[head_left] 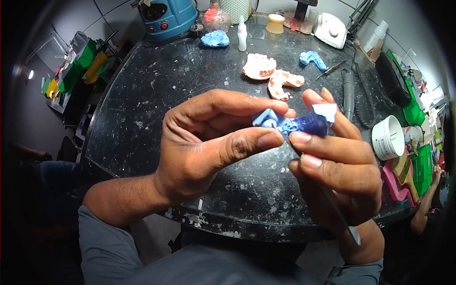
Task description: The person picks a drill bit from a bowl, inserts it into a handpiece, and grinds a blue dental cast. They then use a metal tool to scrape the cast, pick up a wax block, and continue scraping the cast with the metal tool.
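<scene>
Near the middle of the head view, my left hand (199, 142) pinches a small blue dental model (304, 124) between thumb and fingers. Tooth-like bumps show along it, and its right end has a pale flat face. My right hand (344, 166) is closed round a thin metal dental spatula (338, 208), whose flat blade points down toward my right wrist. The spatula's upper end meets the model near my left thumb; its tip is hidden by fingers. My right fingertips also touch the model's lower edge.
On the speckled black bench (137, 104) beyond my hands lie pinkish-white dental casts (259, 66), a blue impression (312, 60), a blue lump (215, 39) and a white bottle (242, 35). A handpiece (348, 92) and white tub (387, 137) stand right. A person's arm (425, 209) shows far right.
</scene>
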The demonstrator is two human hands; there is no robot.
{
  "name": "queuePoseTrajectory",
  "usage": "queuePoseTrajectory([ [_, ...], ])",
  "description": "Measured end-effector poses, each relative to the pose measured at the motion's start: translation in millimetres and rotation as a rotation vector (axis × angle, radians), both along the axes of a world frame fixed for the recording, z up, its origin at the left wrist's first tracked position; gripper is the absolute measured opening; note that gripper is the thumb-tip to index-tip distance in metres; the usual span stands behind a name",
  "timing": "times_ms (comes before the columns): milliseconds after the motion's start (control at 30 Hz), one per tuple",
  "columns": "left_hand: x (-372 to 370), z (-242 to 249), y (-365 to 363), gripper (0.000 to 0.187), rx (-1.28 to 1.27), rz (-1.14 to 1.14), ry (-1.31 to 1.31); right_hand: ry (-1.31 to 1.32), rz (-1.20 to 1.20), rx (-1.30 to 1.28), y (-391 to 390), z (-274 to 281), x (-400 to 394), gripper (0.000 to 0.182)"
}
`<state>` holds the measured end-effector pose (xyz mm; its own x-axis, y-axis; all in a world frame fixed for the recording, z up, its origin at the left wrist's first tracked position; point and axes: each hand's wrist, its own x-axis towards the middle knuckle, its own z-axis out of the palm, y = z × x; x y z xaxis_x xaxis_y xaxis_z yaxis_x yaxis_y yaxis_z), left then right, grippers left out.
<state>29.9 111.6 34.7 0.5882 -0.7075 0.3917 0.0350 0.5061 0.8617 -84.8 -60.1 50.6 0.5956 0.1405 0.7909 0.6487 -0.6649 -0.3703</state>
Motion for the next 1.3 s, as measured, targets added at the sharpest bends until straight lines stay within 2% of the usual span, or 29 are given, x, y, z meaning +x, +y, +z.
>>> queuePoseTrajectory([
  [233, -3.0, 1.8, -1.4, 0.030, 0.035, 0.005, 0.049, -0.023, 0.025, 0.096, 4.4, -8.0, 4.7, 0.025],
  [367, -2.6, -1.3, -1.2, 0.031, -0.031, -0.001, 0.031, -0.028, 0.095, 0.145, 4.4, -7.3, 4.0, 0.026],
  [833, -3.0, -0.2, 0.6, 0.033, -0.043, -0.020, 0.067, -0.006, 0.077, 0.103, 3.9, -6.3, 1.7, 0.027],
  [1200, -3.4, 2.0, -0.3, 0.029, 0.049, 0.033, 0.024, -0.016, 0.028, 0.086, 2.9, -8.6, 3.8, 0.022],
  [1300, -1.4, 0.7, -0.1, 0.030, 0.003, -0.020, 0.008, -0.022, 0.028, 0.091, 4.7, -9.1, 3.4, 0.024],
])
